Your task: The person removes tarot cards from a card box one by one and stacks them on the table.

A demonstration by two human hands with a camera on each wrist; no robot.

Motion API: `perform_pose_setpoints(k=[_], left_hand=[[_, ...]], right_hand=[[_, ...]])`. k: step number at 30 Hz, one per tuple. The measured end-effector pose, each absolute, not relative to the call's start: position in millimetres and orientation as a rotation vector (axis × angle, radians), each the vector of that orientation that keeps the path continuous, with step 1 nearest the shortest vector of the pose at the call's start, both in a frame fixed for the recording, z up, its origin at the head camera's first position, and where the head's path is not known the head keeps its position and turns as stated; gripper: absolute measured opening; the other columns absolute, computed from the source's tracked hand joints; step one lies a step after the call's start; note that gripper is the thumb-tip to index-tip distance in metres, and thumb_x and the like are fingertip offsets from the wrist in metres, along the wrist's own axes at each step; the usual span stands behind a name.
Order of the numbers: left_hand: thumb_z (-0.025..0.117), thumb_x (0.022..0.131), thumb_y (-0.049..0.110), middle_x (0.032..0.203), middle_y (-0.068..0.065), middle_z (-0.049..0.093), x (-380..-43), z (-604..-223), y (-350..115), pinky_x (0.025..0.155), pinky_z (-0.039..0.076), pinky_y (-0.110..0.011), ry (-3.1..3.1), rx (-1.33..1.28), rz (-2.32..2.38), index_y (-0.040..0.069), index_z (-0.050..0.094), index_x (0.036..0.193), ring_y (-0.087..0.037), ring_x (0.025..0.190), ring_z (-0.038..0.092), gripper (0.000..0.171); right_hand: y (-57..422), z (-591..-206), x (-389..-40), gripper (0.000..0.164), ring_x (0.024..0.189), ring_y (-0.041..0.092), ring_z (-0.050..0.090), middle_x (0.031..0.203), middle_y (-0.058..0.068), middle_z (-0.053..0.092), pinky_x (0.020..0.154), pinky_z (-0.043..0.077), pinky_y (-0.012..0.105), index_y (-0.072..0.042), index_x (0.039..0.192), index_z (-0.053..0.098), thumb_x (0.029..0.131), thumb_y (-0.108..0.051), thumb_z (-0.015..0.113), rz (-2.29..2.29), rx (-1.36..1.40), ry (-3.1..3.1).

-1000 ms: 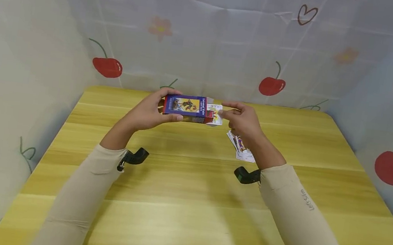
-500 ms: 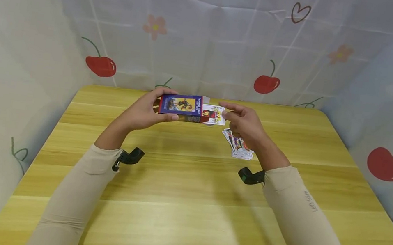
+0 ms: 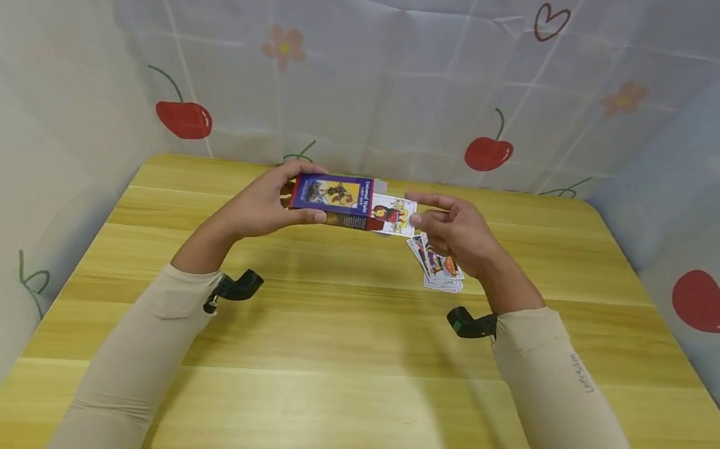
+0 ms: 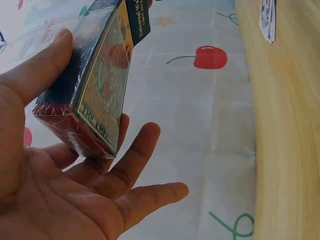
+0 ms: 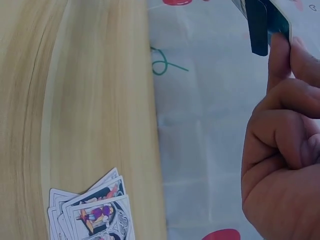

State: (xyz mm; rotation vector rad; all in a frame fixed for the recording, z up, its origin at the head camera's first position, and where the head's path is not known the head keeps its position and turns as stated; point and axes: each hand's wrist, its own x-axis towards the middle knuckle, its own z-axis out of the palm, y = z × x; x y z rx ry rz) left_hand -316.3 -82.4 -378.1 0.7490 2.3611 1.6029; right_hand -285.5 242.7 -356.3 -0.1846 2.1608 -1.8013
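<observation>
My left hand (image 3: 260,204) grips a blue and red tarot card box (image 3: 333,194), thumb along its near side and fingers at the far side. The box is held above the table, its flapped end facing right. In the left wrist view the shiny closed end of the box (image 4: 95,85) points at the palm. Out of the right end sticks a tarot card (image 3: 394,215) with a colourful figure. My right hand (image 3: 462,230) pinches that card's outer edge between thumb and finger, the other fingers curled. Whether more than one card is pinched cannot be told.
A loose, fanned pile of tarot cards (image 3: 443,267) lies face up on the wooden table (image 3: 309,400) below my right hand. A white sheet (image 3: 378,90) printed with cherries hangs behind the table and along both sides.
The card has slid further right out of the box, drawn by my right hand. My left hand has kept its grip on the box, and the pile looks the same.
</observation>
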Motion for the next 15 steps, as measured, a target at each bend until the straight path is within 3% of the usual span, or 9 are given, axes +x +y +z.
perform_pose_setpoints(k=[11, 15], left_hand=[[0.080, 0.083, 0.027, 0.139, -0.008, 0.046, -318.2, -379.8, -82.2, 0.096, 0.053, -0.044, 2.372, 0.742, 1.587, 0.016, 0.045, 0.141, -0.028, 0.119, 0.055, 0.068], [0.080, 0.083, 0.029, 0.138, -0.008, 0.048, -318.9, -379.5, -83.9, 0.097, 0.052, -0.045, 2.397, 0.710, 1.587, 0.016, 0.043, 0.141, -0.028, 0.120, 0.055, 0.070]], right_hand=[[245.3, -359.2, -279.1, 0.047, 0.046, 0.015, 0.017, 0.050, -0.007, 0.030, 0.049, 0.014, 0.033, -0.005, 0.139, 0.052, 0.095, -0.014, 0.066, -1.887, -0.158, 2.233], [247.4, -361.5, -276.5, 0.046, 0.046, 0.013, 0.020, 0.051, -0.008, 0.042, 0.051, 0.013, 0.034, -0.004, 0.137, 0.053, 0.093, -0.011, 0.067, -1.982, -0.131, 2.218]])
